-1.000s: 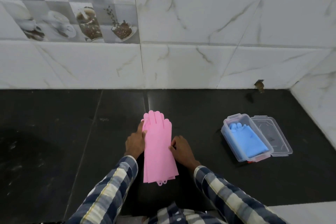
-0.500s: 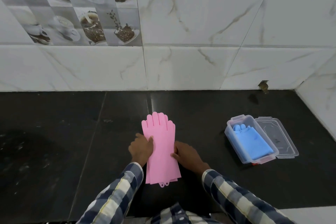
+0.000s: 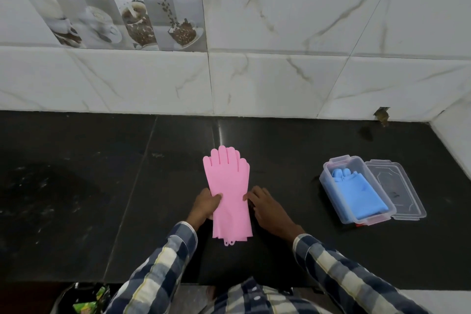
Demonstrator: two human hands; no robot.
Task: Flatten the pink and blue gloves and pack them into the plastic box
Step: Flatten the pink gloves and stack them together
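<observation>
The pink gloves (image 3: 229, 191) lie flat and stacked on the black counter, fingers pointing to the wall. My left hand (image 3: 205, 205) grips their left edge, thumb on top. At the stack's right edge rests my right hand (image 3: 265, 208), its fingertips touching the gloves. The clear plastic box (image 3: 328, 190) stands to the right, and the blue gloves (image 3: 359, 192) lie flat inside it.
The box's clear lid (image 3: 397, 188) lies on the counter against its right side. A marble-tiled wall rises behind the black counter (image 3: 102, 186) and turns a corner at the far right. A dark bin with green wrappers (image 3: 86, 301) sits below the counter's front edge.
My left hand slid down the gloves' left edge and closed on it, thumb on top. The right hand stayed at the right edge. The camera tilted down slightly.
</observation>
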